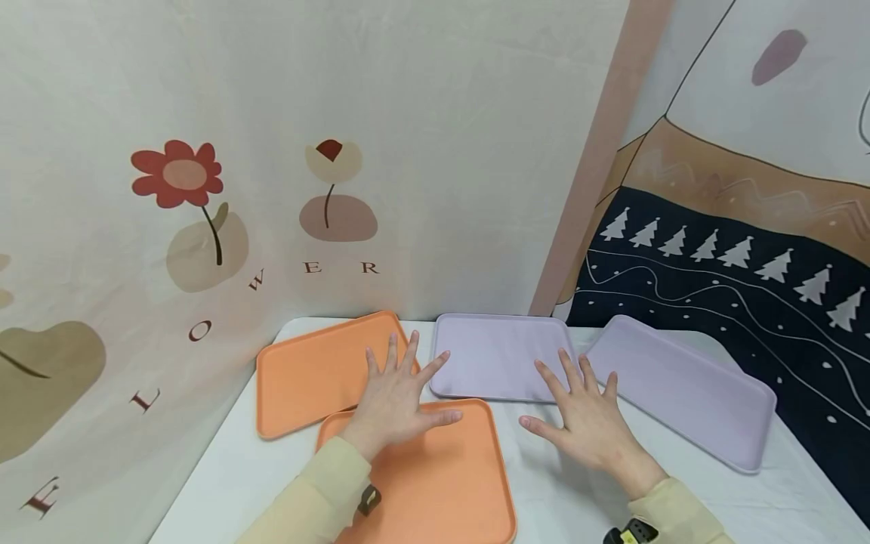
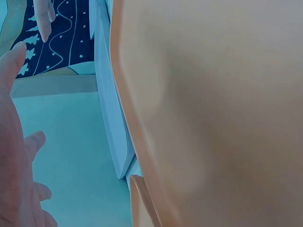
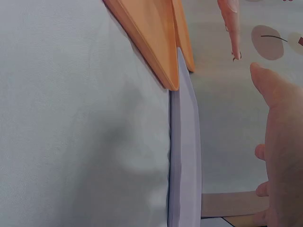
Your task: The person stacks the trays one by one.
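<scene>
Fingers spread wide, my left hand (image 1: 392,404) hovers above the near orange tray (image 1: 435,483), holding nothing. My right hand (image 1: 590,423), also with spread fingers and holding nothing, is over the white cloth to the right of that tray. Behind the left hand lies the far orange tray (image 1: 306,378), tilted at an angle, its front corner meeting the near one. A lilac tray (image 1: 489,355) sits at the back middle, partly behind the right fingertips. Another lilac tray (image 1: 693,393) lies slanted on the right. In the left wrist view the near orange tray (image 2: 227,118) fills most of the picture.
White cloth (image 1: 550,499) covers the table. A pale curtain printed with flowers (image 1: 183,175) and letters hangs behind. On the right hangs a dark cloth (image 1: 720,279) with white trees. The sleeves are pale yellow, and a dark band (image 1: 632,532) circles the right wrist.
</scene>
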